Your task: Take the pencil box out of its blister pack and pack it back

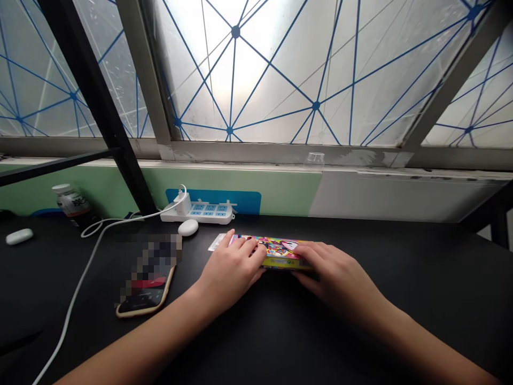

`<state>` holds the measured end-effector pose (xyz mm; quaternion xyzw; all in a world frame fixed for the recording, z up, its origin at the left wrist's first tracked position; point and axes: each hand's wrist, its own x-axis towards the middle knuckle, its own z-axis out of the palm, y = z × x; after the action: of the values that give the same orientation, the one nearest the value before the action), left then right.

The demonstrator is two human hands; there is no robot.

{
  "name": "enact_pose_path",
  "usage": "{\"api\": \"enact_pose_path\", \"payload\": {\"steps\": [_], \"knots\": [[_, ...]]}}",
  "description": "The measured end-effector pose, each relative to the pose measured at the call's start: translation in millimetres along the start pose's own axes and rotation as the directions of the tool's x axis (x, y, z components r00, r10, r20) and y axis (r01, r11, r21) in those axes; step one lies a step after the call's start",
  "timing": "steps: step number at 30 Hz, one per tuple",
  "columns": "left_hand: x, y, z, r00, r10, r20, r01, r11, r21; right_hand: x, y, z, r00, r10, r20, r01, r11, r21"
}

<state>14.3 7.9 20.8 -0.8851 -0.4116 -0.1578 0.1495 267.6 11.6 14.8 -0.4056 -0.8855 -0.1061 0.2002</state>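
Observation:
A flat, colourful printed box (280,247) with a yellow front side lies lengthwise on the black desk. My left hand (236,262) is closed over its left part, fingers bent across the top and thumb low at the front. At the right end, my right hand (334,270) grips the box with its fingers on top and the thumb at the front lower edge. A pale, partly see-through flap (216,242) sticks out past the left end. Both ends of the box are largely covered by my hands.
Left of my hands lies a phone (150,283) in a tan-edged case. Behind it are a white rounded case (188,228) and a power strip (208,213) with a plugged-in charger. A white cable (80,289) runs across the desk. A dark bottle (76,206) stands at back left.

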Motion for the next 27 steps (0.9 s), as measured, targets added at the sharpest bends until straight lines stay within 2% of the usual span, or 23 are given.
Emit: {"api": "enact_pose_path", "payload": {"steps": [5, 10, 14, 19, 23, 27], "knots": [[0.7, 4.8, 1.9, 0.997, 0.032, 0.063, -0.032, 0.999, 0.003, -0.5, -3.1, 10.3, 0.996, -0.076, 0.035, 0.074, 0.996, 0.044], [0.3, 2.8, 2.0, 0.998, 0.028, 0.057, -0.025, 0.998, -0.050, -1.2, -4.5, 13.5, 0.992, -0.113, 0.056, 0.108, 0.991, 0.085], [-2.4, -1.6, 9.1, 0.997, -0.063, 0.053, 0.068, 0.993, -0.092, 0.3, -7.4, 15.2, 0.980, -0.159, 0.123, 0.144, 0.982, 0.123], [-5.5, -3.1, 18.7, 0.972, -0.173, 0.160, 0.196, 0.970, -0.141, 2.7, -7.0, 14.3, 0.962, -0.183, 0.204, 0.158, 0.978, 0.134], [-5.2, -3.7, 17.6, 0.959, -0.185, 0.215, 0.221, 0.962, -0.158, 3.1, -3.4, 7.6, 0.952, -0.167, 0.256, 0.125, 0.977, 0.173], [-4.8, -5.3, 16.2, 0.951, -0.204, 0.233, 0.243, 0.958, -0.154, 2.6, 1.9, -2.2, 0.920, -0.099, 0.379, 0.005, 0.970, 0.242]]}}
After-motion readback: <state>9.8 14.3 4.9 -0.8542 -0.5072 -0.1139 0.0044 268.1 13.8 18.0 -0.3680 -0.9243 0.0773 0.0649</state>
